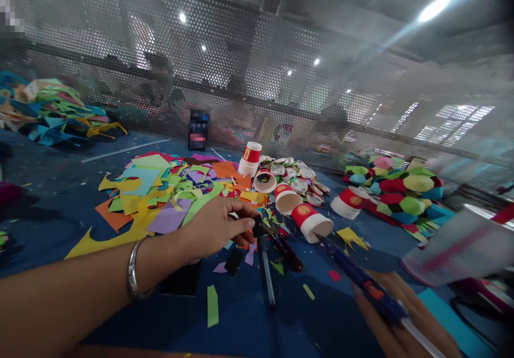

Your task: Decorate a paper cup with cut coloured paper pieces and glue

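Watching from afar, I find the glue gun [355, 268] at the lower right of the frame: slim, dark blue, with an orange-red patch [374, 289] and a translucent rod [421, 337] behind. My right hand [423, 312] curls around it; at centre, my left hand [219, 221] pinches a small black piece [258, 227], fingertips nearly together.

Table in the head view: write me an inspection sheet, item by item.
Surface: blue table, strewn with small scraps.
Job's things: glue gun, its tip near the mouth of a red-and-white cup lying on its side; small black piece.
Clutter: paper heap left of the cups; plastic cup at right.
Hands: left hand pinches the black piece; right hand holds the glue gun.
Cables: dark loop at right, possibly a cable.
Surroundings: perforated screen behind the table; lamp overhead.
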Tool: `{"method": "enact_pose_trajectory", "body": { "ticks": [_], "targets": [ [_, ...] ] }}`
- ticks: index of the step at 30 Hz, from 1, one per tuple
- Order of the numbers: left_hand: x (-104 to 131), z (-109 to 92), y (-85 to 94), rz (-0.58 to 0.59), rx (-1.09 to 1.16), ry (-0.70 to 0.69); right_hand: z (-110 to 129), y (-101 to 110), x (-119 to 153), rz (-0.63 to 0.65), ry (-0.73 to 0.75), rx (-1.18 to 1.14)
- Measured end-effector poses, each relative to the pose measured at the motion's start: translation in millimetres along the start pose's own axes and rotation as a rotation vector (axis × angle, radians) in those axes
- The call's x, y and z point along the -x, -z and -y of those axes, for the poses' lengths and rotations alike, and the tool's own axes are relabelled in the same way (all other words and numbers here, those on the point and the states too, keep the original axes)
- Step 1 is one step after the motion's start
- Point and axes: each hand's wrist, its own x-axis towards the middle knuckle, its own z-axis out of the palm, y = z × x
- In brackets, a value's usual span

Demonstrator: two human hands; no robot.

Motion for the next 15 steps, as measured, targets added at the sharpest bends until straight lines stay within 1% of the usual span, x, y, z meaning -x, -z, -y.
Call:
{"method": "enact_pose_trajectory", "body": {
  "ticks": [1,3,5,7,8,9,10,12,14,15],
  "targets": [
    [0.5,-1.3,-0.1,0.003,0.000,0.004,-7.8,2.1,-1.6,-0.005,-0.021,0.058],
    [2.0,-3.5,-1.2,0.010,-0.007,0.015,-19.7,4.0,-9.3,0.020,-0.039,0.071],
    [3.3,-5.2,-2.4,0.010,-0.021,0.026,-27.2,3.0,-22.2,0.072,-0.033,0.068],
    [4.2,-6.9,-2.6,0.007,-0.017,0.030,-32.8,-0.1,-36.8,0.093,-0.015,0.069],
    [4.4,-7.8,-2.0,0.001,-0.013,0.029,-35.8,-1.9,-43.6,0.127,0.013,0.060],
    [4.5,-8.8,-0.9,-0.010,-0.013,0.028,-39.1,-3.6,-49.4,0.191,0.053,0.051],
    [4.4,-9.7,0.7,-0.027,-0.016,0.026,-43.0,-4.9,-54.2,0.195,0.092,0.044],
    [3.7,-11.4,5.1,-0.061,-0.045,0.018,-51.9,-5.2,-60.7,0.312,0.070,0.035],
    [2.5,-12.2,10.0,-0.082,-0.079,0.006,-60.0,-1.3,-64.9,0.370,0.057,0.020],
    [1.7,-12.1,12.2,-0.088,-0.090,0.005,-62.5,2.3,-67.0,0.376,0.065,0.006]
  ]
}}
